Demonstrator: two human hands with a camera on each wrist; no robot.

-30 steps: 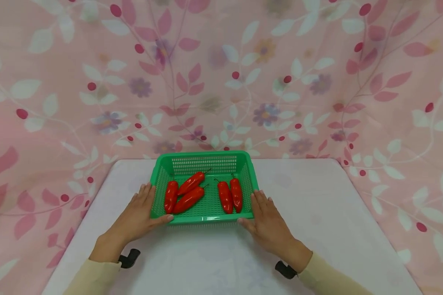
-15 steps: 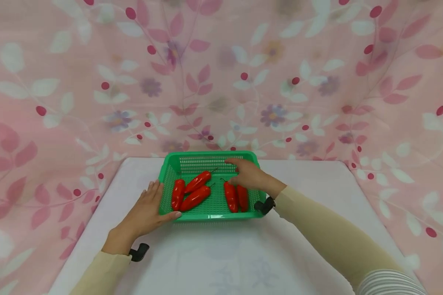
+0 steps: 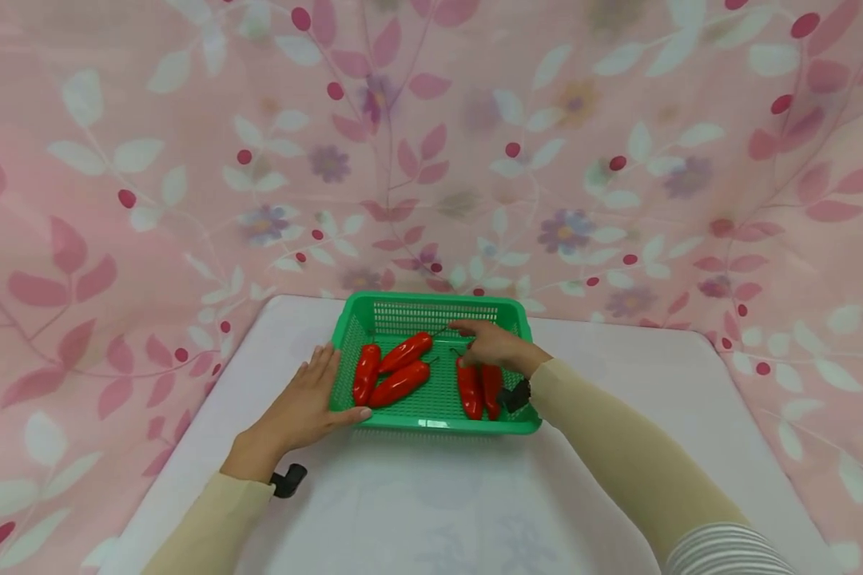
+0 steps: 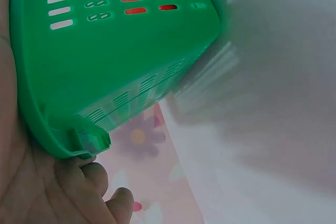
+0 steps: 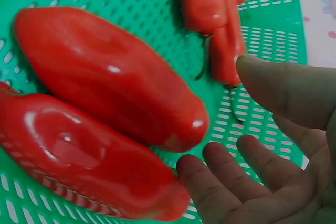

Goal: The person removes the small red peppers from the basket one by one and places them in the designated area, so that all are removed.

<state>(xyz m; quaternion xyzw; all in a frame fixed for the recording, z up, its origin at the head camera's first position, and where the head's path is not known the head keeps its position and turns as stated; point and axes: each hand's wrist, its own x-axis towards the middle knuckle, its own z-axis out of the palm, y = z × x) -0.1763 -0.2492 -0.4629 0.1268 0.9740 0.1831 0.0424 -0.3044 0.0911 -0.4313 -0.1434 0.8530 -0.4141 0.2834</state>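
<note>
A green plastic basket (image 3: pixel 431 427) with slotted walls holds several red chili peppers. Three lie together at its left, among them a front pepper (image 3: pixel 400 383). Two lie side by side at its right: an inner pepper (image 3: pixel 469 390) and an outer pepper (image 3: pixel 491 391), partly hidden by my right arm. My left hand (image 3: pixel 298 411) rests along the basket's left rim, thumb on the front corner. Over the right pair, my right hand (image 3: pixel 499 347) reaches inside the basket; in the right wrist view its fingers (image 5: pixel 231 187) are spread near the stem ends, gripping nothing.
The basket stands on a white-covered table (image 3: pixel 431 511). Behind and beside it hangs a pink floral cloth (image 3: pixel 431 144). Small black wrist mounts (image 3: pixel 288 481) project below both wrists.
My right hand has left the basket's right rim and moved inward over the right-hand peppers. The left hand stays on the left rim. The basket appears further right as the head view shifts.
</note>
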